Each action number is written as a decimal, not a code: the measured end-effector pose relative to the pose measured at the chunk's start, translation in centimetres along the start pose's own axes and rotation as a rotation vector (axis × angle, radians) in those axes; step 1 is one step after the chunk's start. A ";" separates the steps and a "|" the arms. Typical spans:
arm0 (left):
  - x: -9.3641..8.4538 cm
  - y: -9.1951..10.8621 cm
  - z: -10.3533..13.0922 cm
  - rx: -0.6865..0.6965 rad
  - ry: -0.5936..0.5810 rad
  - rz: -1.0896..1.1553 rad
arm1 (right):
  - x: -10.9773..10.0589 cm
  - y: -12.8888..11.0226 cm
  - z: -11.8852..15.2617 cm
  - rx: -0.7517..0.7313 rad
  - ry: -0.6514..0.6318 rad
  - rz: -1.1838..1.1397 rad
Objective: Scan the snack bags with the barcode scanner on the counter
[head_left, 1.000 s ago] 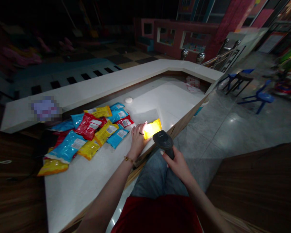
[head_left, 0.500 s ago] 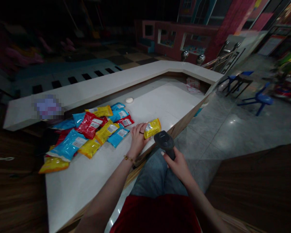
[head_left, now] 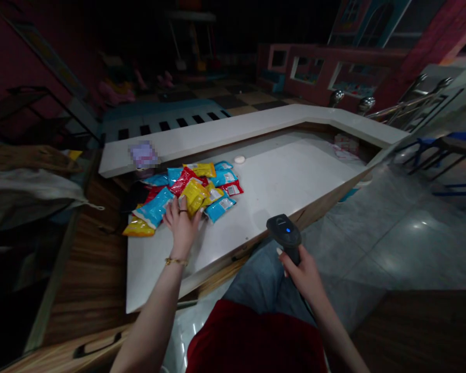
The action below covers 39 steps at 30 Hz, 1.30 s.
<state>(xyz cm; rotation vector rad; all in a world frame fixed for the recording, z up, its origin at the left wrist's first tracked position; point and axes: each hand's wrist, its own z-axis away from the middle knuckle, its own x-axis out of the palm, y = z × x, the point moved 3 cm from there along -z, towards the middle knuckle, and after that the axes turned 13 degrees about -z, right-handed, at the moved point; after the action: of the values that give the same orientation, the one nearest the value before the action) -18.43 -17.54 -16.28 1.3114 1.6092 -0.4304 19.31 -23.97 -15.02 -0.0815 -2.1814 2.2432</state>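
My left hand [head_left: 181, 223] is at the front of a pile of snack packets, its thumb and fingers around the lower end of a yellow snack packet [head_left: 194, 196]. Right beside its fingers lies a blue packet [head_left: 154, 208]. Red packets [head_left: 185, 179] and other blue packets [head_left: 219, 207] overlap in the same pile on the white counter [head_left: 272, 181]. My right hand [head_left: 303, 273] grips a black handheld barcode scanner [head_left: 284, 231] by its handle, over the counter's near edge. A small blue light glows on the scanner's top.
A small white round object [head_left: 239, 159] lies behind the pile. A raised white ledge [head_left: 217, 129] runs along the counter's far side, with a blurred-out item [head_left: 143, 154] on its left end. Pale cloth sacks [head_left: 27, 199] are at far left, blue stools [head_left: 446, 145] at right.
My left hand has carried the yellow packet leftward from in front of the scanner to the pile. A blue light now shows on the scanner. The view has turned left.
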 end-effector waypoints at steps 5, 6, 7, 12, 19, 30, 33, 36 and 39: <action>-0.6 0.0 2.7 0.057 0.058 0.079 | -0.2 0.5 1.4 0.007 0.015 -0.014; -0.8 0.3 3.5 0.077 0.083 0.118 | -0.4 0.8 1.8 -0.001 0.024 -0.015; -1.0 0.5 4.4 0.103 0.084 0.171 | -0.5 1.1 2.3 -0.024 0.030 -0.004; -0.5 1.0 8.6 0.171 -0.082 0.372 | -1.1 3.7 5.2 -0.159 0.007 0.063; -0.3 0.8 9.2 0.022 -0.198 0.515 | -0.5 5.6 6.9 -0.113 -0.085 0.120; -1.9 -0.6 7.9 0.127 0.099 0.338 | 1.7 4.4 6.2 -0.021 -0.217 0.051; -2.7 -2.3 4.7 0.079 0.148 0.133 | 2.0 4.5 6.3 -0.003 -0.201 0.029; -2.5 -3.0 1.2 0.048 0.049 -0.010 | 2.5 4.2 6.3 -0.024 -0.194 0.029; -1.6 -2.8 -0.7 0.094 -0.070 -0.053 | 2.8 3.8 6.4 -0.052 -0.184 0.037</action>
<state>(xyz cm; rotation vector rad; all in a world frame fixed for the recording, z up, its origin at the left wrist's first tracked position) -21.37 -18.86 -15.47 1.3116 1.5845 -0.5844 16.33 -30.35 -18.74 0.0881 -2.3462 2.2985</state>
